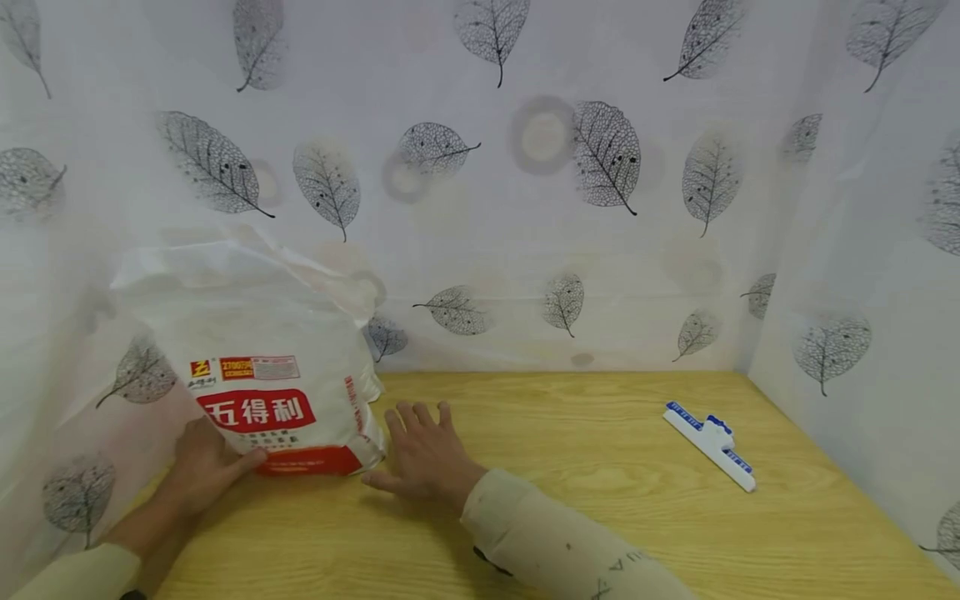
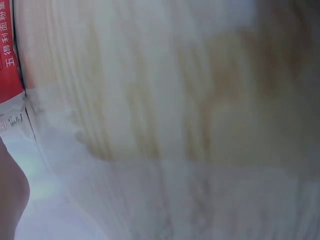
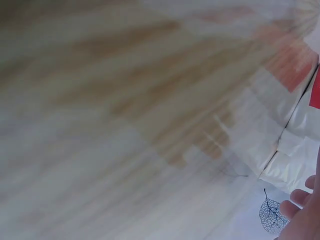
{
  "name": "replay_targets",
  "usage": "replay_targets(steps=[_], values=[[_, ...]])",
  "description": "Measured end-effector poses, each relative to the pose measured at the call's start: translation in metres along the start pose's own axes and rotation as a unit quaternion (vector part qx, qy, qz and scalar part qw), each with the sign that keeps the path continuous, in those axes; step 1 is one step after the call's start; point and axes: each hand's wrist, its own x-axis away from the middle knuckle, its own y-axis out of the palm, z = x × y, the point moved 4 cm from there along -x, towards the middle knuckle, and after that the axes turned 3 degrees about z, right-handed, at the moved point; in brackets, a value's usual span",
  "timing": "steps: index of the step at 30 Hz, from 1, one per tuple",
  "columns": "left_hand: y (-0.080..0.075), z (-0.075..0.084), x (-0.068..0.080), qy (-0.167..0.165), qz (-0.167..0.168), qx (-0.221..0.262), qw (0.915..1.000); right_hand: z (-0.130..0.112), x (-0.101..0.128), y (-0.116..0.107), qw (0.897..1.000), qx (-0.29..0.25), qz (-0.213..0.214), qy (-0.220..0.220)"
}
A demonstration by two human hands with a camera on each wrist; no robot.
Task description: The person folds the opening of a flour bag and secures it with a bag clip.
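Plump white flour bag [image 1: 273, 392], red label, between two flat, spread hands [image 1: 315, 458].

A white-and-blue clip [image 1: 711, 444] on the wooden table [image 1: 585, 517]; leaf-patterned sheeting [image 1: 525, 208] behind and beside

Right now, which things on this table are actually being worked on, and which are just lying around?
In hand:
- white flour bag with the red label, standing at the left
- left hand touching the bag's front
- right hand lying flat on the wooden table beside the bag

Lying about:
- blue and white bag clip, far right, apart from both hands
- leaf-print sheet behind
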Motion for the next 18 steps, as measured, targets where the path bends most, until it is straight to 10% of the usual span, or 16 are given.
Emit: replay_targets(steps=[8,18], values=[[0.012,0.008,-0.001,0.006,-0.023,0.037,0.999,-0.007,-0.006,-0.002,1.0,-0.021,-0.01,0.01],[0.02,0.003,-0.001,0.009,-0.084,-0.029,0.9961,-0.009,-0.014,0.004,0.999,-0.009,-0.007,0.039]])
